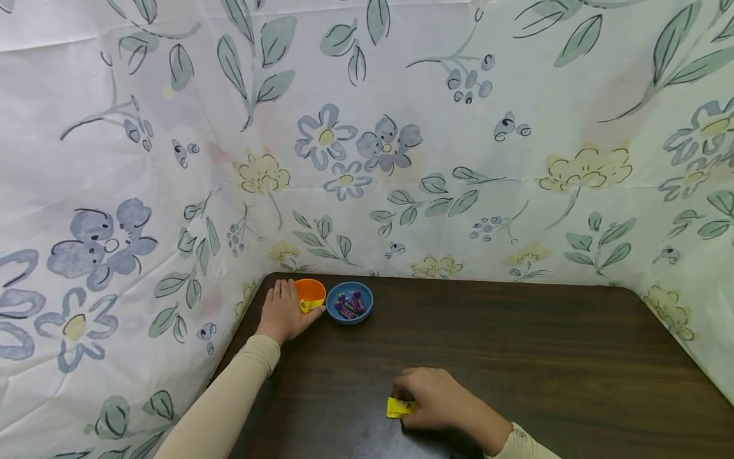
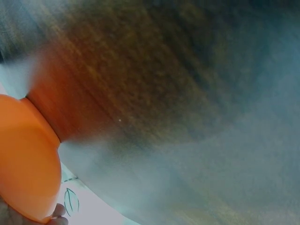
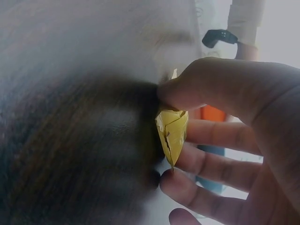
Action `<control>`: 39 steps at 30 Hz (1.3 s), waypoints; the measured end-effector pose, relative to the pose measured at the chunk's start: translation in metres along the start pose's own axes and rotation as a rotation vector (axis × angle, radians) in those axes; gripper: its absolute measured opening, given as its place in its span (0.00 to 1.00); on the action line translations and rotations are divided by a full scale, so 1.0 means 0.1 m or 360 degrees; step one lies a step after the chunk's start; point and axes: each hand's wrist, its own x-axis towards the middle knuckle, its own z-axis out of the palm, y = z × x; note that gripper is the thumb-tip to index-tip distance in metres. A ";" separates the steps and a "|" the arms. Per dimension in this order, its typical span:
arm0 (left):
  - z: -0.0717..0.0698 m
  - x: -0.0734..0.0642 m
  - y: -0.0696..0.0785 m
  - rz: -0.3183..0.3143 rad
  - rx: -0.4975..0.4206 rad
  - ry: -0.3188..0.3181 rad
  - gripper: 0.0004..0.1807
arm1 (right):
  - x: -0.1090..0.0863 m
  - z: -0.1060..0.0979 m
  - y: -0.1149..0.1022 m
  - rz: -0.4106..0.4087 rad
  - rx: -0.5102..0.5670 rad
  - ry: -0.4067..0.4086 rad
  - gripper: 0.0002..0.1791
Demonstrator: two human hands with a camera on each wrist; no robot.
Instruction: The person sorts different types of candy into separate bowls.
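Observation:
At the table's far left corner, my left hand rests against an orange bowl. Its fingers lie straight along the bowl's left side, and the thumb reaches across the front. Inside that bowl is a yellow wrapper-like piece. The left wrist view shows the bowl's outer wall, with fingertips by its edge. Low over the front middle of the table, my right hand pinches a yellow wrapped candy between thumb and fingers. The candy's crinkled end sticks out to the left in the head view.
A blue bowl holding several purple wrapped candies stands just right of the orange one. Dark wooden tabletop stretches to the right. White floral cloth hangs behind and along both sides of the table.

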 end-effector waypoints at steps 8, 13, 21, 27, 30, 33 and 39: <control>0.02 0.01 0.00 -0.0004 0.0016 -0.0005 0.64 | 0.00 0.01 0.00 0.0004 0.0006 -0.0007 0.12; 0.01 0.01 0.00 -0.0004 0.0015 0.0002 0.64 | 0.00 0.01 0.00 0.0006 0.0005 -0.0002 0.13; 0.02 0.01 0.00 -0.0009 0.0017 -0.0011 0.65 | -0.01 0.02 0.01 0.0012 0.0012 0.0000 0.14; 0.02 0.01 0.00 -0.0005 0.0021 0.0003 0.64 | -0.01 0.02 0.02 0.0012 0.0017 -0.0001 0.14; 0.03 0.01 0.00 -0.0002 0.0030 0.0007 0.64 | -0.01 0.03 0.03 0.0005 0.0017 0.0010 0.13; 0.03 0.01 0.00 -0.0001 0.0029 0.0015 0.64 | -0.01 0.04 0.03 -0.0008 0.0008 0.0021 0.13; 0.04 0.01 0.00 -0.0001 0.0027 0.0022 0.64 | 0.00 0.04 0.04 -0.0026 0.0010 0.0034 0.11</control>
